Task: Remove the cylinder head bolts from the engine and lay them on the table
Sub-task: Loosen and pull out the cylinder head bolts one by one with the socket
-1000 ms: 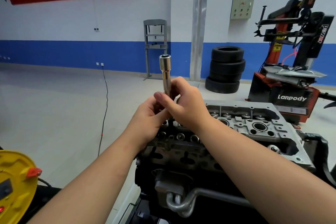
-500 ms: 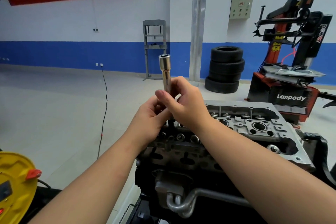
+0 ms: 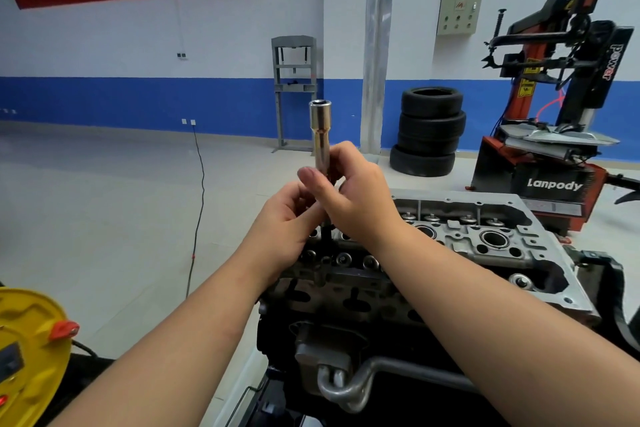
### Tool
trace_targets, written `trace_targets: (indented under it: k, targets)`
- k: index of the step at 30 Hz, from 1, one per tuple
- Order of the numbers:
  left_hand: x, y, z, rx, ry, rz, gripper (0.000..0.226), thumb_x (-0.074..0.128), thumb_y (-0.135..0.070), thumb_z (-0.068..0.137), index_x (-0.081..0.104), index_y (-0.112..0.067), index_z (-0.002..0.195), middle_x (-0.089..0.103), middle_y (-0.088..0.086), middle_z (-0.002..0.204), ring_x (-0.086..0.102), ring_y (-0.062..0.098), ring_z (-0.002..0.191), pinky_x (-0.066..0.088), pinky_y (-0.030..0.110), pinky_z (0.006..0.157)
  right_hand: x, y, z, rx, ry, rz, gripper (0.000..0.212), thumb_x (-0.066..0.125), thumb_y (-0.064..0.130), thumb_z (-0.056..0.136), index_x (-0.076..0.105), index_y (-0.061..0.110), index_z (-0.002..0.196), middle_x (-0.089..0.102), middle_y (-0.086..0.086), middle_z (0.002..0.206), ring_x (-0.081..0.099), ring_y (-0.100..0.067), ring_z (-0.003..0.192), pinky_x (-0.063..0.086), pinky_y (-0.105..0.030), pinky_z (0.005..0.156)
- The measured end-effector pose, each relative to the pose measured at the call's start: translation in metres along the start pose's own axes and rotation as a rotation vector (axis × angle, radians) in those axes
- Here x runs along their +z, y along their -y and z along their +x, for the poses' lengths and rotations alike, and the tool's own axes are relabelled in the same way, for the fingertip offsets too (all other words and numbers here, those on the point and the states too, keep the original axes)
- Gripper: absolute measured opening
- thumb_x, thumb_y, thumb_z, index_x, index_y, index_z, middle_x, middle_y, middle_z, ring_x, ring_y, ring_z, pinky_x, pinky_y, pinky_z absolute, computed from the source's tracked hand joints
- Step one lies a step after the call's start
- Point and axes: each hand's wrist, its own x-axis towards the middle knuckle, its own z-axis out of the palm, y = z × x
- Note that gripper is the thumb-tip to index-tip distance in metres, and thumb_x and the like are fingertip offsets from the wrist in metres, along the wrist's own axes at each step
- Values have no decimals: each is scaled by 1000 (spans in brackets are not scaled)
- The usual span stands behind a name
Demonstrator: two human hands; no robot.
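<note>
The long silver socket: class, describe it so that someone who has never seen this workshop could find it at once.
Start at the bare engine in the foreground. Above its near-left corner the left hand and right hand meet. The long silver socket stands upright out of their fingers, its open end up: the only shiny tube raised above the engine.

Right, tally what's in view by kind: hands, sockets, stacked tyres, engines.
Hands: 2, left hand and right hand
Socket: 1
Stacked tyres: 4
Engine: 1
Total: 8
</note>
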Motion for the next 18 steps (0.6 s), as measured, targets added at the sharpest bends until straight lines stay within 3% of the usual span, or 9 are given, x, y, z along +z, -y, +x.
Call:
trace_targets:
  k: [3,5,7,9,13,16,18]
  targets:
    - [-1,1,2,-12,-11,13,20,64,-29,100,68,-15,113,77,-1,87,70,7,77,54,22,65,0,-3,1,2,-33,-26,27,61,32,98,61,7,88,62,-4,74,59,-19,69,50,-40,65]
    - [-3,1,1,-36,46,-11,21,52,-30,107,68,-22,118,79,-9,96,73,2,87,55,16,69,1,-3,2,49,7,-41,31,53,32,102,63,4,91,66,-4,79,62,-20,73,51,-43,68]
    - [-5,1,0,-58,112,-8,29,42,-30,112,69,-24,122,80,-5,107,74,9,103,60,24,84,2,-3,2,71,50,-55,37,44,34,104,65,5,97,69,1,88,65,-14,80,53,-38,72]
    - [-6,-1,-1,-51,122,5,29,44,-32,111,70,-24,122,79,0,109,74,17,108,58,35,94,2,-3,2,73,63,-38,40,38,37,102,65,7,99,70,4,91,64,-8,81,52,-30,72]
    - [-1,-1,-1,-7,4,3,13,63,-25,103,70,-21,113,78,5,100,76,23,96,61,37,79,1,-1,0,27,17,8,34,55,45,96,60,11,91,64,-1,78,59,-13,71,50,-28,64]
    - [2,-2,-1,-50,-62,9,16,68,-25,100,68,-13,111,74,16,100,71,39,97,59,54,83,2,-2,1,74,-5,20,29,63,35,97,61,7,89,64,-6,76,60,-20,71,51,-38,66]
    - [0,-2,-1,-79,-14,-25,19,58,-28,105,68,-15,114,77,9,99,72,34,97,59,51,86,2,-2,2,106,31,21,32,57,33,100,62,4,90,66,-10,79,63,-25,74,52,-47,70]
